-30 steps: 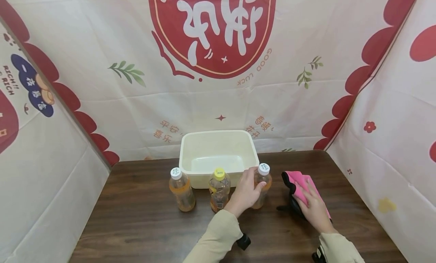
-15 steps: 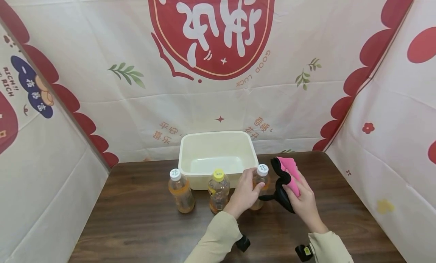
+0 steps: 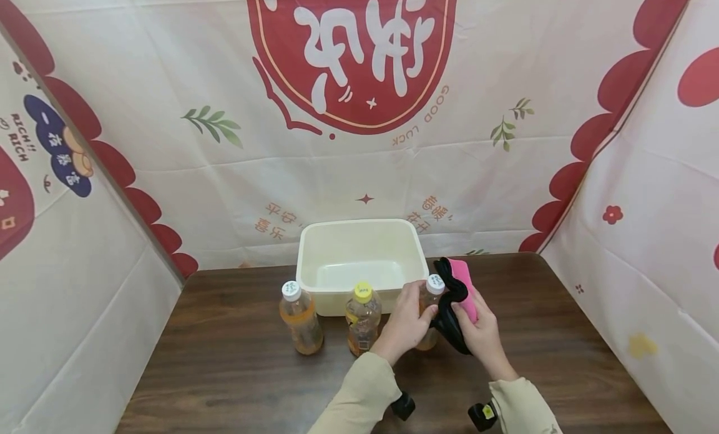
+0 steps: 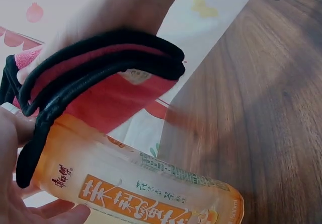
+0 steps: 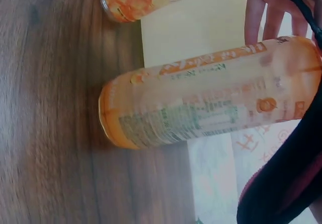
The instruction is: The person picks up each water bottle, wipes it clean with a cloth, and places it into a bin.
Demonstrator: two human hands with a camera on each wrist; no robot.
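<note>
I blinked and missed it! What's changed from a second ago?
The right grip picked up the pink cloth and moved it left, up to the right bottle. The left grip stayed holding that bottle; the tub, left bottle and yellow-capped bottle stayed put.

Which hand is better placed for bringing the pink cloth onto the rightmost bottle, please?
Probably the right hand: it holds the pink cloth close to the rightmost bottle. The left hand seems better for steadying, since it grips that bottle near its white cap.
</note>
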